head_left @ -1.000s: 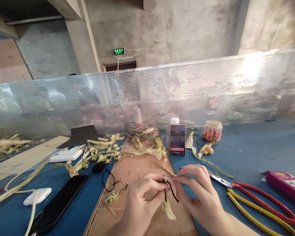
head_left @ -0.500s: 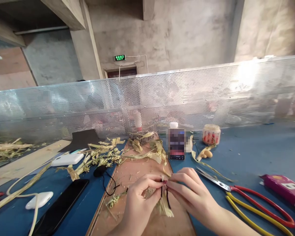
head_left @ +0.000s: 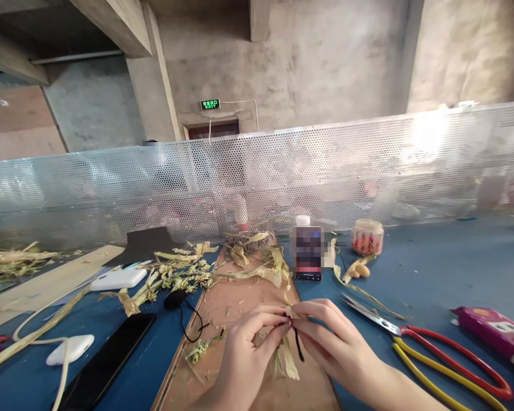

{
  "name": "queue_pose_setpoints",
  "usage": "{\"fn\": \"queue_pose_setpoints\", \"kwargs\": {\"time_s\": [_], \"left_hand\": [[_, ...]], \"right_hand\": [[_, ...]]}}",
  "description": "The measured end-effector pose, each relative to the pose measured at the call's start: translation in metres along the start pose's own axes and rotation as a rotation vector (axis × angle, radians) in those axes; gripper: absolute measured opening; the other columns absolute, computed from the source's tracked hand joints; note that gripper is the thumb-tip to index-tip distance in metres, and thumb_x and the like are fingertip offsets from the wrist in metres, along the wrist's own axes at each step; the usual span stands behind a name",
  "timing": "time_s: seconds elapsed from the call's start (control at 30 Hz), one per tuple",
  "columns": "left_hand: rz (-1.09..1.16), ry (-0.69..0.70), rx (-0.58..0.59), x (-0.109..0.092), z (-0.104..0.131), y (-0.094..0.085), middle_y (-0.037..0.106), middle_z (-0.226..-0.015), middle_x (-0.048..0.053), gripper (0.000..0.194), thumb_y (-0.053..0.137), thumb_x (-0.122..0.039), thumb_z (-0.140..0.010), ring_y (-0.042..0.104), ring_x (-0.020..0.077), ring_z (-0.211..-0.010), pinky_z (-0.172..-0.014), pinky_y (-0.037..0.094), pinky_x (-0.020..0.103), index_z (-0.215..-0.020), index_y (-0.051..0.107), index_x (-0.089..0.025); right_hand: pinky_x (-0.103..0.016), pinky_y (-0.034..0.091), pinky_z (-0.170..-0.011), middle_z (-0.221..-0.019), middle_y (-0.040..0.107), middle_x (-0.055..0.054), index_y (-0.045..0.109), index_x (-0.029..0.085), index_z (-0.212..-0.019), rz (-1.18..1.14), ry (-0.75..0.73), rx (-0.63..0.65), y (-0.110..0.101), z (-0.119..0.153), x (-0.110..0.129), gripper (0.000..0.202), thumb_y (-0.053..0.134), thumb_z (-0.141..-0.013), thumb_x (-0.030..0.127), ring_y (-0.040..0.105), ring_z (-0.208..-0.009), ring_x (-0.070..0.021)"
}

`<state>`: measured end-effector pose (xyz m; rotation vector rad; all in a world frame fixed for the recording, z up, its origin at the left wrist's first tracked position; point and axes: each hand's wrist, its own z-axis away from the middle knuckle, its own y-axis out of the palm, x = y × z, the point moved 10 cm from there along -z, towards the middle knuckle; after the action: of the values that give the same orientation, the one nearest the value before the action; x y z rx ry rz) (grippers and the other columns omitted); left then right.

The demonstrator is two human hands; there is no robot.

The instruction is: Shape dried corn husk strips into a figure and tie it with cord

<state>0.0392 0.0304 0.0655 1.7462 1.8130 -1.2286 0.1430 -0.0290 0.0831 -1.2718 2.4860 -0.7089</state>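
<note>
Above the brown board (head_left: pixel 240 294), my left hand (head_left: pixel 252 342) and my right hand (head_left: pixel 334 331) meet fingertip to fingertip. Between them they pinch a small piece made of pale dried husk (head_left: pixel 289 362), whose strips hang below the fingers. A short black strand (head_left: pixel 298 345) dangles beside the husk, under my right fingers. Something small and dark red shows at the pinch, mostly hidden by the fingertips.
Scissors (head_left: pixel 385 322) with red and yellow handles lie at right, near a purple box (head_left: pixel 492 334). A propped phone (head_left: pixel 308 254) and a jar (head_left: pixel 367 237) stand behind. Dried husks (head_left: pixel 188 271), a black phone (head_left: pixel 111 357) and a white case (head_left: pixel 71 349) lie left.
The fingers have shifted slightly around the small piece. One of the two dark strands seen hanging before is no longer visible, and the husk strips hang a little differently.
</note>
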Motion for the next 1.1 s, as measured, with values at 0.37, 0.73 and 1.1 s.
{"fn": "queue_pose_setpoints", "kwargs": {"time_s": [0.37,0.73,1.1], "left_hand": [[0.048,-0.154,0.038,0.008,-0.001,0.003,0.068,-0.1,0.004,0.018,0.055,-0.024,-0.079,0.062,0.0161,-0.09,-0.083,0.048,0.024,-0.091,0.069,-0.022],[-0.105,-0.226,0.114,0.006,-0.011,-0.011,0.068,-0.077,0.002,0.017,0.059,-0.022,-0.074,0.062,0.015,-0.073,-0.066,0.048,0.023,-0.084,0.072,-0.021],[-0.19,-0.446,0.167,0.063,0.003,-0.001,0.069,-0.069,0.005,0.019,0.054,-0.018,-0.066,0.059,0.0188,-0.067,-0.059,0.041,0.024,-0.071,0.071,-0.01]], "right_hand": [[-0.029,0.048,-0.088,-0.114,0.056,-0.013,0.051,0.017,-0.106,-0.091,0.143,0.087,0.019,0.01,-0.01,0.024,0.043,-0.086,0.009,0.054,-0.106,-0.0187],[-0.021,0.05,-0.075,-0.098,0.061,-0.009,0.061,0.018,-0.079,-0.47,0.522,0.041,0.02,-0.006,-0.028,0.015,0.047,-0.082,0.012,0.06,-0.088,-0.0156],[-0.022,0.051,-0.062,-0.091,0.057,-0.009,0.062,0.015,-0.065,-0.6,0.726,0.128,0.078,0.021,-0.041,0.016,0.05,-0.074,0.009,0.058,-0.081,-0.016]]}}
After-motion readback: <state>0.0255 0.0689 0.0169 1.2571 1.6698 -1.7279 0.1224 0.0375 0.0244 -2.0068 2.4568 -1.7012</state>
